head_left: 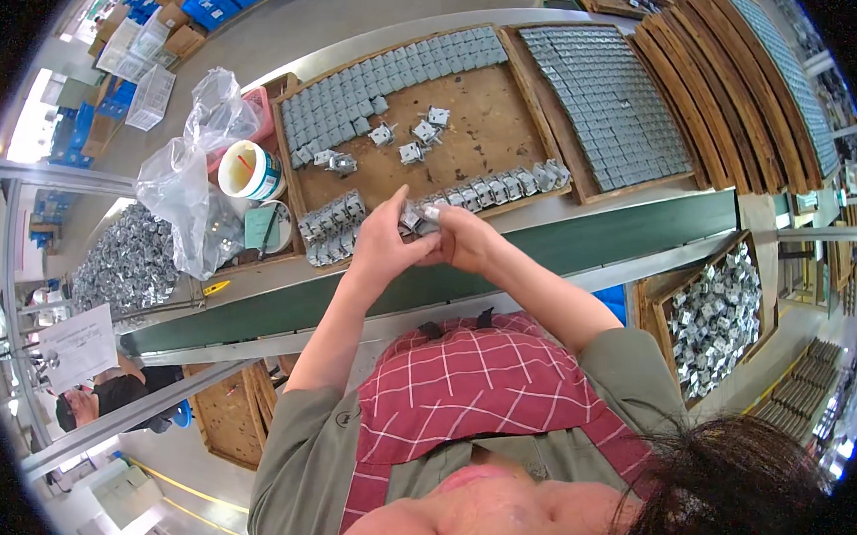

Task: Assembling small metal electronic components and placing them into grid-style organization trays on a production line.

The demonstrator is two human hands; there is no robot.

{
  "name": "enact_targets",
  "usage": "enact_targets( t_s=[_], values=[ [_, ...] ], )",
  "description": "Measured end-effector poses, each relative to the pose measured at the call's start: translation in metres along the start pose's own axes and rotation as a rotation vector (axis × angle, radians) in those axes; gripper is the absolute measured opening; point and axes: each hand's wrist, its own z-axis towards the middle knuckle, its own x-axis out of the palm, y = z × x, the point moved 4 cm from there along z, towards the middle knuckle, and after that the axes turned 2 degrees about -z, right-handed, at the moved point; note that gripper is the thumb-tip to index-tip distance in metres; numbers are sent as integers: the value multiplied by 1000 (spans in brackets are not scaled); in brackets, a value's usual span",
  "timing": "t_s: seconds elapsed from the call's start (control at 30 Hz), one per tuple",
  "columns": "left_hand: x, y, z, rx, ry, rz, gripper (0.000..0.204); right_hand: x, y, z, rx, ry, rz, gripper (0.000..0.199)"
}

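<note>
While raised together over the green conveyor belt point(583, 241), held one small metal bracket point(413, 217) between both: left hand point(382, 246) curled, thumb up, fingers closed on its near side; right hand point(463, 236) pinched shut on its far end. Hovered just in front of the wooden tray point(483, 117) of grey metal parts, beside a row of brackets point(494, 187).

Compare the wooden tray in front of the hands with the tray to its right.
The near wooden tray is partly filled: metal parts line its edges and bare board shows mid-tray, with loose pieces scattered. The right tray is covered in tight rows. Both are wooden trays holding small grey metal parts.
</note>
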Motion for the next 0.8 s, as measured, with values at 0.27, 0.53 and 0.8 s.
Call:
enact_targets(
  t_s=[0.27,0.53,0.8],
  values=[
    [-17,10,-17,126,-31,273,70,8,-21,25,44,68,-359,25],
    [-74,38,25,-12,-192,24,42,42,85,100,-163,-25,-1305,57],
    [-68,91,58,-77,19,-282,48,17,139,188,-702,-531,-1849,37]
  ],
)
